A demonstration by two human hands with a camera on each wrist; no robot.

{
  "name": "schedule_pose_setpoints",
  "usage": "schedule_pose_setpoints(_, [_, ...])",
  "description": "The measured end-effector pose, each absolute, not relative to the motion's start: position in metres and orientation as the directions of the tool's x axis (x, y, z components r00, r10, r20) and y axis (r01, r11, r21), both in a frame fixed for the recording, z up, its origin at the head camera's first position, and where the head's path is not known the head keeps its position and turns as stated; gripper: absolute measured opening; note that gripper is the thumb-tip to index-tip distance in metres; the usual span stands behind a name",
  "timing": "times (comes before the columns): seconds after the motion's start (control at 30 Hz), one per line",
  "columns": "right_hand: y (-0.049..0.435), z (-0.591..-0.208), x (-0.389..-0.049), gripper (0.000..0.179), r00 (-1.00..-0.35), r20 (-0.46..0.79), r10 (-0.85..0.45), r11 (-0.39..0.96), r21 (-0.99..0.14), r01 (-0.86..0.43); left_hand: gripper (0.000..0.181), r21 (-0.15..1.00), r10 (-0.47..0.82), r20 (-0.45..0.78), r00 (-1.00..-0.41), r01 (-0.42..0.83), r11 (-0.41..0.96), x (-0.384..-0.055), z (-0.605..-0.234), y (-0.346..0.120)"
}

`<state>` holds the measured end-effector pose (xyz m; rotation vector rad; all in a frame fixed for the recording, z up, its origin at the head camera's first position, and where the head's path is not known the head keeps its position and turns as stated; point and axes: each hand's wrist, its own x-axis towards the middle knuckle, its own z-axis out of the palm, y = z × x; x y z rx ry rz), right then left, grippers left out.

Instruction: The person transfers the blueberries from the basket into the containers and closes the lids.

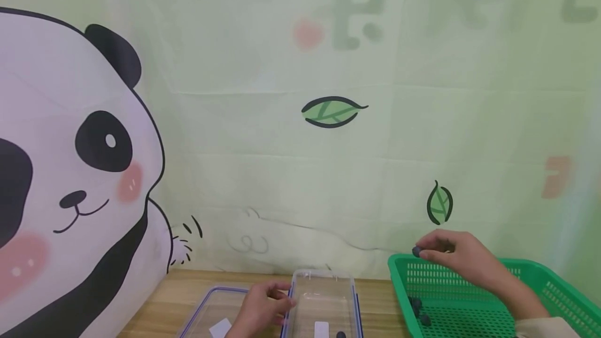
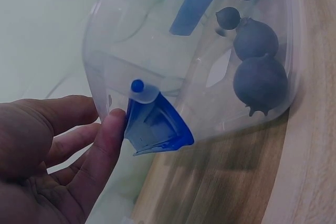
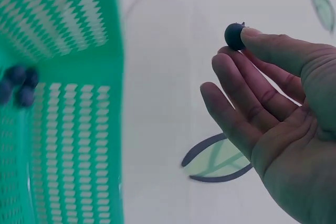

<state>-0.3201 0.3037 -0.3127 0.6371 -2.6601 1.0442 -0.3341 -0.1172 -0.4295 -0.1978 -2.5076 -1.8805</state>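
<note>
My right hand (image 1: 462,254) pinches a single blueberry (image 3: 234,36) between thumb and fingertips, above the left rim of a green basket (image 1: 399,286). Several more blueberries (image 1: 416,304) lie in that basket's left side. At the left side of a clear plastic container (image 1: 321,296), my left hand (image 1: 264,306) grips the wall by its blue latch (image 2: 157,124). Through the container's wall, the left wrist view shows several blueberries (image 2: 260,85) inside. A white label (image 1: 321,329) shows on the container.
A clear lid with a blue seal (image 1: 211,296) lies left of the container, partly behind my left hand, with a white label (image 1: 219,328). All stand on a wooden table (image 1: 375,301). Behind it hangs a pale green cloth (image 1: 281,171) printed with a panda and leaves.
</note>
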Motion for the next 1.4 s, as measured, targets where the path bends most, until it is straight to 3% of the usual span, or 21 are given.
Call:
schedule_pose_setpoints(0.6, [0.257, -0.318, -0.275, 0.03, -0.941, 0.282, -0.187, 0.545, -0.767, -0.338, 0.034, 0.96, 0.105, 0.084, -0.991, 0.108, 0.258, -0.333, -0.43, -0.116])
schedule_pose_setpoints(1.4, [0.212, -0.341, -0.273, 0.02, -0.839, 0.353, -0.414, 0.432, -0.735, -0.523, 0.035, 0.953, 0.113, 0.112, -0.987, 0.139, 0.271, -0.332, -0.43, -0.117])
